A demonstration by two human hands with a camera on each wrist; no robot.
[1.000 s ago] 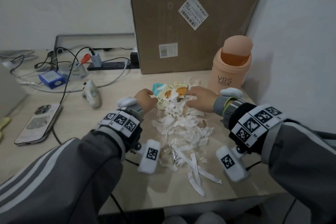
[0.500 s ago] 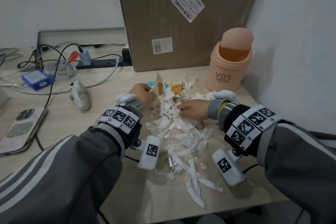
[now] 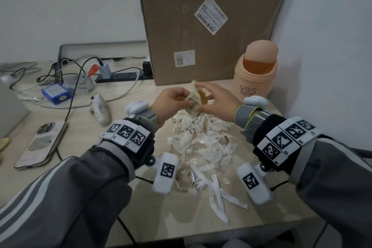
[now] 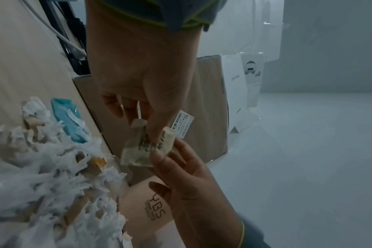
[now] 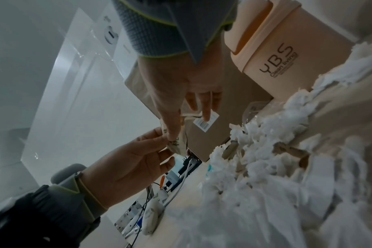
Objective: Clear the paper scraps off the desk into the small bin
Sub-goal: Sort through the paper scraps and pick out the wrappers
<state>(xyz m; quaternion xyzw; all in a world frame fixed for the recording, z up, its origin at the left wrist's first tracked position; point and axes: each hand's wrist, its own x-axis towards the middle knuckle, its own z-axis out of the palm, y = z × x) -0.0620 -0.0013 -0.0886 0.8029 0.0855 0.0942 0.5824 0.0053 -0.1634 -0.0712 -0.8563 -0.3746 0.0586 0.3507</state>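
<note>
Your paper scraps lie heaped at centre of the worktop, white strips trailing toward 6 o'clock, w/ a teal wrapper at the heap's far edge. Above the heap's 12 o'clock end you're holding a cream printed wrapper off the surface w/ both hands: left hand pinches its left side btwn thumb & fingers, right hand pinches the right side, other fingers loosely spread. The small peach bin, marked YBS, stands upright at 2 o'clock of the heap, near your right hand. Big cardboard box stands behind at 12. At 9–10 o'clock: phone, white controller, blue device, cables.
</note>
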